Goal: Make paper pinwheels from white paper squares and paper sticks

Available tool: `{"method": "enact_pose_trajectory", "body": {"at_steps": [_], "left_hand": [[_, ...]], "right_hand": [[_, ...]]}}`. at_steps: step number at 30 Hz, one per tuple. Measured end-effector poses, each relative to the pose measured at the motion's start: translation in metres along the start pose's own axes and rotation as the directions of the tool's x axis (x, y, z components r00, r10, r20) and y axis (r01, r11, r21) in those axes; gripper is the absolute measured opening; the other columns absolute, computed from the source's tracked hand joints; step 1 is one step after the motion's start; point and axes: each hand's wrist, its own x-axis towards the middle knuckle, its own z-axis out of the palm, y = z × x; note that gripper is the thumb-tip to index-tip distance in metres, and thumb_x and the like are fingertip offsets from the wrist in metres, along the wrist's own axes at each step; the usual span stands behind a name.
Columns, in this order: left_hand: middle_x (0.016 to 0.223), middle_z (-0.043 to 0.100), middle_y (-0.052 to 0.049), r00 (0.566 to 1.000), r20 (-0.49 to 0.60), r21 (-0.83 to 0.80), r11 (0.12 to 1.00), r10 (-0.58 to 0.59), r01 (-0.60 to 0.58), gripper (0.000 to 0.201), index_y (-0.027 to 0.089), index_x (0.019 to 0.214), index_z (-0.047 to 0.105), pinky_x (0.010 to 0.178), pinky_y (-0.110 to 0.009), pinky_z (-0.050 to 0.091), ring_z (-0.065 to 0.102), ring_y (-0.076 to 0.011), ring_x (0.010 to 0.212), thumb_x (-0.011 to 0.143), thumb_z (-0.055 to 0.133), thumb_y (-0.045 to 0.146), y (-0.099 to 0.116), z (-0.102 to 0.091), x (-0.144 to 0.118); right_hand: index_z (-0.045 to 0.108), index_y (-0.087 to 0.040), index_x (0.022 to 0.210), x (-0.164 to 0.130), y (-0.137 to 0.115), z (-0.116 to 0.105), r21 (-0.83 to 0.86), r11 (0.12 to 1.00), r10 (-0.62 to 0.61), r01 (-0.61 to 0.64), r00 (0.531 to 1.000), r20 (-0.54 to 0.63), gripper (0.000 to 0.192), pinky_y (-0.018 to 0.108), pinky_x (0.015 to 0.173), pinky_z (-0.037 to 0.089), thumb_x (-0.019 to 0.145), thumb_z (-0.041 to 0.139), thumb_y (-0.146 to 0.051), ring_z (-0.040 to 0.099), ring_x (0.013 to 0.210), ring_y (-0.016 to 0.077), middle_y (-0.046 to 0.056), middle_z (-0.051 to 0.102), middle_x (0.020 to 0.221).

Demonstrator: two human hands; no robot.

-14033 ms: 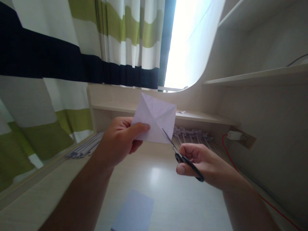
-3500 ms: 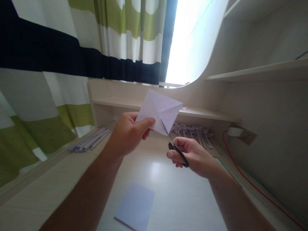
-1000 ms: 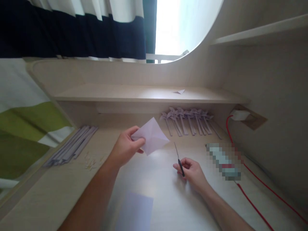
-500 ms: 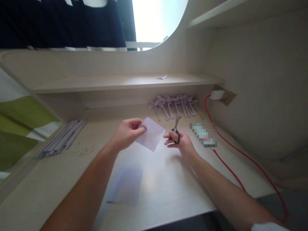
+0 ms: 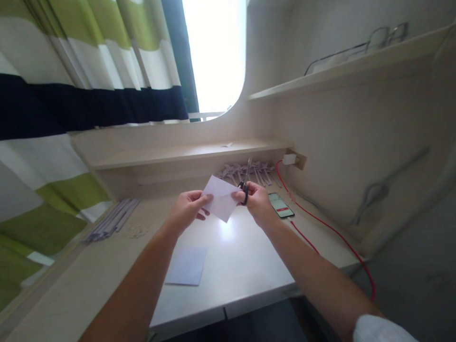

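A square of pale lilac paper [image 5: 221, 202] is held up over the desk, one corner pointing down. My left hand [image 5: 188, 209] pinches its left corner between thumb and fingers. At the opposite corner, my right hand [image 5: 257, 199] grips the paper's edge and also keeps hold of black-handled scissors [image 5: 245, 186], whose blades point up and away from the paper. On the desk below lies another stack or sheet of lilac paper [image 5: 185, 266].
Paper pinwheels [image 5: 245, 172] lie at the back under a shelf [image 5: 192, 153]. Rolled paper sticks [image 5: 113, 219] and small pale pieces [image 5: 136, 232] are at left. A phone [image 5: 281, 205] with a red cable [image 5: 331, 223] lies at right on the desk [image 5: 242, 266].
My right hand has come in to the paper and now grips its right corner, scissors still in hand. The head view has tilted up and turned, showing more curtain and the upper shelf.
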Motion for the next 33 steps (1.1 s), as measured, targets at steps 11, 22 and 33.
{"method": "enact_pose_trajectory", "body": {"at_steps": [11, 22, 33], "left_hand": [[0.068, 0.072, -0.006, 0.994, -0.013, -0.056, 0.993, 0.105, -0.106, 0.037, 0.014, 0.084, 0.081, 0.05, -0.022, 0.049, 0.061, -0.0137, 0.055, 0.076, 0.084, 0.049, 0.02, -0.048, 0.046], [0.057, 0.058, 0.0, 0.983, -0.13, 0.037, 0.991, 0.133, -0.129, 0.041, 0.013, 0.069, 0.072, 0.048, -0.02, 0.04, 0.051, -0.0107, 0.052, 0.079, 0.077, 0.053, 0.016, -0.057, 0.065], [0.049, 0.054, 0.002, 0.909, -0.348, 0.138, 0.972, 0.228, -0.191, 0.039, 0.017, 0.059, 0.065, 0.045, -0.022, 0.032, 0.046, -0.0103, 0.047, 0.087, 0.07, 0.043, 0.023, -0.074, 0.056]], "right_hand": [[0.062, -0.018, 0.072, 0.061, -0.017, 0.039, 0.014, 0.992, -0.123, 0.122, 0.984, 0.128, 0.038, 0.023, 0.052, 0.047, 0.057, 0.093, -0.035, 0.053, 0.056, 0.0101, -0.005, 0.059, 0.063], [0.066, -0.016, 0.081, 0.086, 0.005, 0.031, -0.187, 0.98, -0.023, 0.071, 0.968, 0.248, 0.038, 0.026, 0.062, 0.052, 0.069, 0.092, -0.041, 0.066, 0.062, 0.0132, 0.0, 0.071, 0.072], [0.071, -0.015, 0.091, 0.075, -0.008, 0.017, -0.468, 0.884, 0.239, -0.009, 0.869, 0.434, 0.038, 0.024, 0.062, 0.043, 0.079, 0.087, -0.048, 0.057, 0.069, 0.0117, 0.0, 0.065, 0.076]]}}
